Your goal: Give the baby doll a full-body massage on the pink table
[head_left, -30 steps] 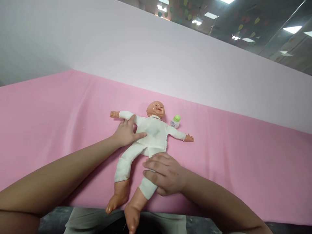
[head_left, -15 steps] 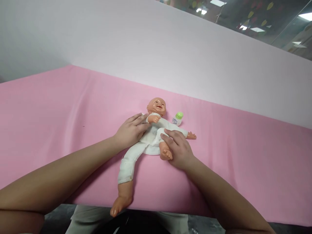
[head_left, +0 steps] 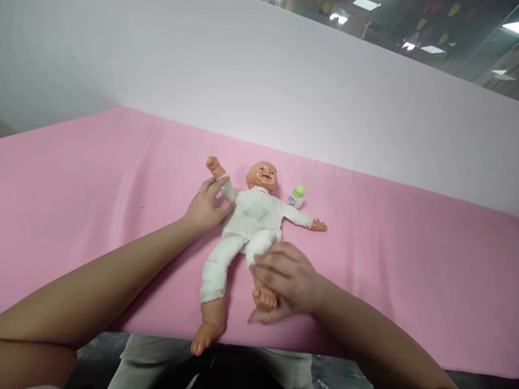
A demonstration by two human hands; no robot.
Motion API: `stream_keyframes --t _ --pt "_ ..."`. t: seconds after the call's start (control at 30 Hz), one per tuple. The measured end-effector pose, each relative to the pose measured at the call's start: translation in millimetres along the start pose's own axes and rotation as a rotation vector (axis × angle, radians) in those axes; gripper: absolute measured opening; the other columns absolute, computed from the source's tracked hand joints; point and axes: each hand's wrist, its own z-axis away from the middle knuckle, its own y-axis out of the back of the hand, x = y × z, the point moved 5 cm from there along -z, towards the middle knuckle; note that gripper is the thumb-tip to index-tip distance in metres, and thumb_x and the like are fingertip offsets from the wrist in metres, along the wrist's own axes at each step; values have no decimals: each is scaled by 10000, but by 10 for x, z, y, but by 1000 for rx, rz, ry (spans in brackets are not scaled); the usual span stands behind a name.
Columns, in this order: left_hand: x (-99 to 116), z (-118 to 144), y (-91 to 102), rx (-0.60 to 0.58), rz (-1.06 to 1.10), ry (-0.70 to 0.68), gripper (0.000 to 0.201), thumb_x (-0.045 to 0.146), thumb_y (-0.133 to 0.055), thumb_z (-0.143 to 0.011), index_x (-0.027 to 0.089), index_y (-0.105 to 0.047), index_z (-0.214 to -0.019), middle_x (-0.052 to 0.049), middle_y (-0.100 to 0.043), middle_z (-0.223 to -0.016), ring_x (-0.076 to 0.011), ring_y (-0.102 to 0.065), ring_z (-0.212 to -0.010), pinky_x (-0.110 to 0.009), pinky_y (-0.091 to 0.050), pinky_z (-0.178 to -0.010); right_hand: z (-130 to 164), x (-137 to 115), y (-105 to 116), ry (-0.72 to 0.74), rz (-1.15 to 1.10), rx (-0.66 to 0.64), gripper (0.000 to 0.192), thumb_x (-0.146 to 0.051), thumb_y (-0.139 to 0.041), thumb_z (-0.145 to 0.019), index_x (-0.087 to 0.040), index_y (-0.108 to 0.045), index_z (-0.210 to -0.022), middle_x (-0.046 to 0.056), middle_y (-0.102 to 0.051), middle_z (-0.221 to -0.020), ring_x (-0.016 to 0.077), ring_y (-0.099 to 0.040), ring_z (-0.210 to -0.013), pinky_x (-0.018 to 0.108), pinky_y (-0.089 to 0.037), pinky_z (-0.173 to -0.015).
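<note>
On the pink table [head_left: 405, 270], the doll [head_left: 259, 210] lies face up, left hand's [head_left: 206, 209] grip spread against its raised arm [head_left: 218, 169], right hand's [head_left: 295, 278] half-curled at its leg [head_left: 261, 243], pinching unclear, and a hasty jerk might knock the bottle [head_left: 295, 199] near its shoulder.

Printed label [head_left: 292, 201] on bottle [head_left: 299, 200], dark lettering, too small to read
</note>
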Motion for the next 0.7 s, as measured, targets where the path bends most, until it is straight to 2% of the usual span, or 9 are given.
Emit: stream_keyframes --t 0.07,0.13,0.2,0.27,0.33,0.4,0.5,0.6,0.7 --pt "-188 -75 29 11 40 195 869 513 -692 -905 249 -415 -1685 -183 -563 -1550 -397 -616 -1379 -567 -526 -1152 17 -124 -147 28 -115 -114 627 -774 -722 -871 -196 -747 -1110 93 -775 -1003 226 -699 -868 410 -606 -850" --pt "-333 -134 38 -7 67 355 882 485 -695 -902 227 -395 -1690 -179 -677 -1380 -399 -684 -1263 -574 -553 -1088 40 -186 -330 2 -188 -239 624 -837 -706 -834 -221 -740 -930 51 -735 -864 190 -649 -766 368 -579 -763" --pt "-409 -171 36 -25 88 436 851 457 -693 -900 216 -420 -1669 -159 -737 -1242 -399 -719 -1183 -571 -573 -1034 51 -201 -468 -40 -229 -319 655 -880 -700 -793 -226 -709 -824 27 -696 -778 172 -610 -712 354 -558 -731" --pt "-410 -180 35 -10 108 428 804 453 -687 -903 228 -460 -1641 -162 -730 -1287 -393 -725 -1180 -564 -582 -1025 34 -202 -500 -62 -257 -318 678 -902 -683 -779 -224 -686 -785 14 -676 -741 159 -590 -679 352 -549 -719" --pt "-333 -157 41 30 121 340 776 472 -671 -914 238 -479 -1628 -175 -649 -1458 -375 -696 -1259 -544 -580 -1061 -7 -213 -402 -54 -270 -212 675 -899 -660 -796 -224 -681 -803 10 -683 -739 153 -594 -664 353 -549 -705" --pt "-182 -99 51 57 111 188 743 481 -652 -920 242 -504 -1608 -163 -548 -1589 -351 -633 -1369 -510 -569 -1109 -42 -230 -208 -30 -239 -39 640 -857 -654 -842 -221 -699 -900 20 -726 -799 166 -644 -707 364 -573 -726" --pt "118 31 46 21 23 -90 649 478 -615 -945 243 -574 -1548 -132 -516 -1635 -330 -536 -1486 -506 -497 -1212 -40 -213 69 -38 -58 148 592 -733 -676 -923 -200 -703 -1182 98 -789 -1082 244 -738 -985 441 -622 -931" --pt "373 158 -9 -94 -71 -360 582 474 -603 -975 238 -627 -1507 -136 -503 -1666 -340 -477 -1545 -527 -419 -1280 2 -47 177 -145 142 202 635 -656 -643 -984 -187 -618 -1410 189 -704 -1370 366 -640 -1345 590 -540 -1153" --pt "488 217 -75 -185 -145 -537 508 427 -567 -1016 230 -678 -1471 -144 -492 -1685 -350 -479 -1548 -545 -397 -1293 54 237 96 -297 188 167 629 -599 -596 -1028 -198 -541 -1509 211 -588 -1538 428 -474 -1534 682 -464 -1217"
